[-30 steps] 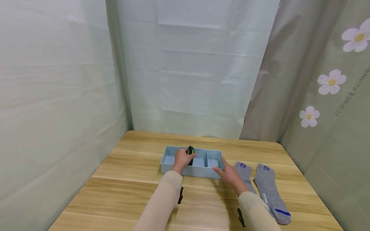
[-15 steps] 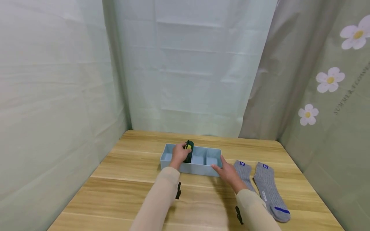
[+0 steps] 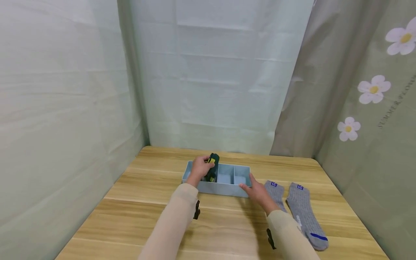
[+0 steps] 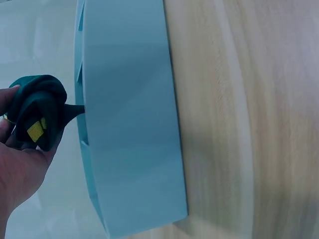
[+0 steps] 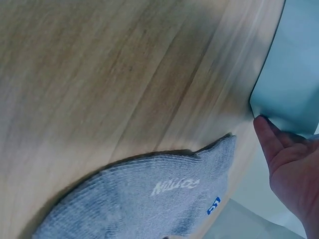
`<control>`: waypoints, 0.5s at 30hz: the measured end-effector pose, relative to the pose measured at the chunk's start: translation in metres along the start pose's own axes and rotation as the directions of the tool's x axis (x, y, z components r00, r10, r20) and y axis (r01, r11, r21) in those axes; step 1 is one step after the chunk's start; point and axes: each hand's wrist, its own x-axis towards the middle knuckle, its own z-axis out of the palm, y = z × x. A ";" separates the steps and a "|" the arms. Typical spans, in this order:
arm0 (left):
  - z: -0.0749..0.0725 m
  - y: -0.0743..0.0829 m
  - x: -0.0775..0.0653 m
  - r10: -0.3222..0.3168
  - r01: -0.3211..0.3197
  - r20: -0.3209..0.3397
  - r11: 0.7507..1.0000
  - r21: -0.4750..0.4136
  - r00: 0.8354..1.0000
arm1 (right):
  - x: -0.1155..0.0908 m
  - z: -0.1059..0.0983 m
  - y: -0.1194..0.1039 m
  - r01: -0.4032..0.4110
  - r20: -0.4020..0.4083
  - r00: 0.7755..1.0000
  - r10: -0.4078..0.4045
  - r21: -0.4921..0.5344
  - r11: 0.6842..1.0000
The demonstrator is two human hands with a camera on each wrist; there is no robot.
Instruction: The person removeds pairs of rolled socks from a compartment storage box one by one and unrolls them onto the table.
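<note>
My left hand [image 3: 199,169] pinches a bundled dark green sock [image 3: 214,159] with yellow patches, its top raised over the rim of a light blue divided box [image 3: 222,189]. In the left wrist view the sock [image 4: 42,107] is folded between thumb and fingers, and a thin dark tail of it reaches down behind the box wall [image 4: 132,114]. The lower part lies within a left-hand compartment, partly hidden by the hand. At the box's right end, my right hand [image 3: 259,192] grips the corner, thumb on the front and fingers along the side.
Two grey ribbed socks with blue labels lie flat at the right: the outer sock [image 3: 307,215] and the inner sock [image 3: 275,191], partly covered by my right forearm. The wooden table [image 3: 130,216] is enclosed by hanging curtains [image 3: 211,72] behind and at both sides.
My left hand has drawn the green sock up and slightly left, so more of it shows above the rim. The right hand keeps its place at the box's end.
</note>
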 end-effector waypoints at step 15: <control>-0.008 0.036 0.002 0.087 -0.048 0.238 0.985 -0.167 0.967 | 0.015 -0.020 -0.019 0.140 -0.127 0.984 -0.128 0.086 0.986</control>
